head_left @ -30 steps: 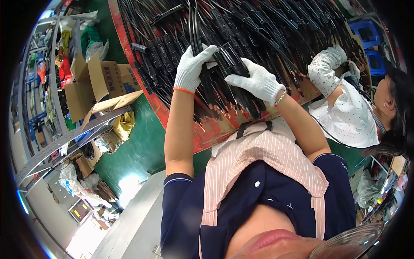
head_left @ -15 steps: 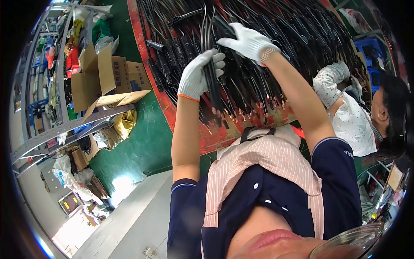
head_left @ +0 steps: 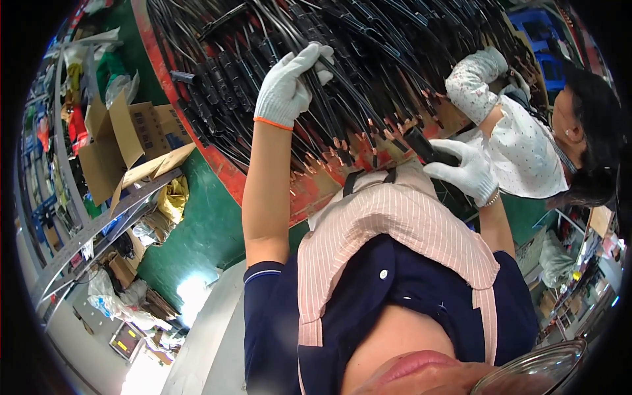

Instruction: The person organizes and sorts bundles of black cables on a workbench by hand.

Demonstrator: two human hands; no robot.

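My left hand point(head_left: 286, 89), in a white knit glove with an orange cuff edge, is closed around several black cables point(head_left: 337, 89). Bare copper ends point(head_left: 339, 145) show at the cables' near end, by the table's front edge. Close to that edge, my right hand point(head_left: 466, 168), also gloved in white, grips a short, thick black cylinder point(head_left: 424, 146); its exact kind is unclear. The cylinder's far end is beside the copper ends, and whether it touches them I cannot tell. Many more black cables with moulded black blocks point(head_left: 227, 85) lie across the red table point(head_left: 224, 178).
A person in a white dotted top point(head_left: 530, 148) works close on my right at the same table. Blue bins point(head_left: 540, 29) stand beyond. Left of the table are an open cardboard box point(head_left: 125, 135), a metal shelf point(head_left: 56, 141) and green floor point(head_left: 217, 214).
My right hand has come down from above the cables to the table's near right edge and now holds the black cylinder. The left hand still grips cables, slightly higher in view.
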